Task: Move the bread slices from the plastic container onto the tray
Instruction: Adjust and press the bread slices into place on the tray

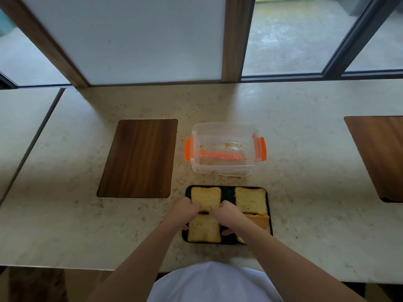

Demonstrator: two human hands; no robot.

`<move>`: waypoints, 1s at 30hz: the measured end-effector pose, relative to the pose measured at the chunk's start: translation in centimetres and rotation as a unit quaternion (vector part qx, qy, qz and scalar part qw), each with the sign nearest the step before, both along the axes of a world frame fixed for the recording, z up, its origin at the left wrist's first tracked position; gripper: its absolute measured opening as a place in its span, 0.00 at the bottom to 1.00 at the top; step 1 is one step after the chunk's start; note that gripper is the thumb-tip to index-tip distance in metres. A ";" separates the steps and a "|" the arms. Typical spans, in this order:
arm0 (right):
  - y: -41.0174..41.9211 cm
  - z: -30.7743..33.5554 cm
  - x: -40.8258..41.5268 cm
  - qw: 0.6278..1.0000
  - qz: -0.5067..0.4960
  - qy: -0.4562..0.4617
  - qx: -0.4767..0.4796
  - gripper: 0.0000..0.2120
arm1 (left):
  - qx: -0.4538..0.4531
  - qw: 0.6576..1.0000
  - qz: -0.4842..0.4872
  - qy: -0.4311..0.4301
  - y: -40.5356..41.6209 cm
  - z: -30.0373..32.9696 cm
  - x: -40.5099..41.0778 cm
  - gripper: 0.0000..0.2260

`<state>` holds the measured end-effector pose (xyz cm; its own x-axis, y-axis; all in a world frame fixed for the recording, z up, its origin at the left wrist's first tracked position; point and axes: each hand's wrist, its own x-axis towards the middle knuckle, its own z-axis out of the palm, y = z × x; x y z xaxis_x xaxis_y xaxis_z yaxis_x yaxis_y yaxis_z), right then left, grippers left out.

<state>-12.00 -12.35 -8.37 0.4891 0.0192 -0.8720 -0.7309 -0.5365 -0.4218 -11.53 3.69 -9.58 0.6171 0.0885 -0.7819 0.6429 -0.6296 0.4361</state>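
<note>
A black tray (268, 205) lies near the counter's front edge with several bread slices on it. My left hand (184, 211) and my right hand (226, 211) both pinch the near edge of the far-left slice (206, 197), which lies flat on the tray. Another slice (204, 228) lies at the near left, one (250, 199) at the far right, and one (260, 221) at the near right, partly hidden by my right forearm. Behind the tray stands the clear plastic container (224, 168) with orange clips; it holds only crumbs and an orange strip.
A dark wooden board (139, 158) is set into the counter left of the container. Another wooden board (379, 153) sits at the far right. A wall panel and windows rise behind the pale stone counter (305, 171).
</note>
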 end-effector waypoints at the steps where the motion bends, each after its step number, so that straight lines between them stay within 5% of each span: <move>1: 0.0 -0.1 0.0 1.000 0.017 -0.005 -0.003 0.15 | -0.002 1.000 0.005 0.000 0.1 0.0 0.0 0.06; 12: -0.4 -1.2 -0.3 1.000 0.006 -0.028 0.011 0.27 | 0.010 0.998 -0.017 -0.055 0.1 0.7 -0.3 0.12; 17: -3.0 -1.7 -0.4 0.993 0.050 -0.102 -0.027 0.27 | 0.177 0.950 -0.202 -0.161 -2.4 3.3 -0.1 0.17; 22: -7.3 -1.5 0.1 0.972 0.040 -0.193 -0.127 0.25 | 0.046 0.963 -0.157 -0.214 -7.6 5.0 0.6 0.05; 26: -9.9 -1.6 0.2 0.962 0.048 -0.198 -0.181 0.26 | -0.024 0.982 -0.122 -0.145 -10.1 3.4 1.3 0.21; 27: -10.4 -1.6 0.2 0.962 0.049 -0.194 -0.185 0.27 | -0.039 0.984 -0.118 -0.124 -10.6 3.4 1.3 0.20; 29: -11.0 -1.7 0.2 0.964 0.054 -0.184 -0.183 0.27 | -0.046 0.989 -0.105 -0.091 -11.2 3.2 1.3 0.02; 30: -11.3 -1.8 0.2 0.966 0.057 -0.180 -0.177 0.27 | -0.047 0.992 -0.089 -0.079 -11.5 2.9 1.4 0.08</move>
<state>-11.82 -23.62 -10.13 0.7744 -0.1778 -0.6072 -0.4985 -0.7625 -0.4125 -10.14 -7.85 -6.65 0.7315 -0.1014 -0.6742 0.4444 -0.6791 0.5843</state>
